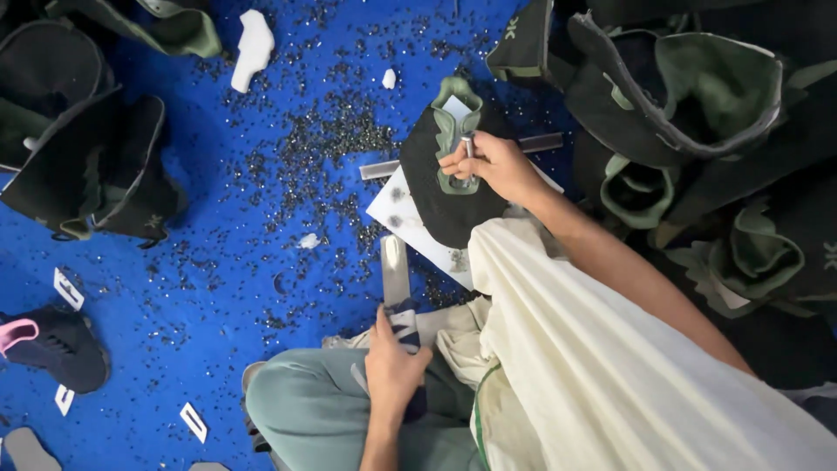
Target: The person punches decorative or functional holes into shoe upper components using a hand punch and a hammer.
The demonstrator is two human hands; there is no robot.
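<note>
My right hand (490, 164) is shut on a small metal punch (468, 150), held upright on the green tongue piece of a black and green shoe upper (445, 187). The upper lies on a white board (410, 228) on the blue floor. My left hand (391, 365) grips the wrapped handle of a flat metal bar (395, 272), which rests near my knee and points toward the board. A second flat metal strip (380, 169) lies under the upper.
Piles of black and green shoe uppers (697, 96) lie at the right and upper left (87, 166). Tiny black punched scraps (323, 139) are strewn across the blue floor (218, 288). White scraps (253, 48), small white tags (68, 289) and a dark shoe (57, 347) lie at the left.
</note>
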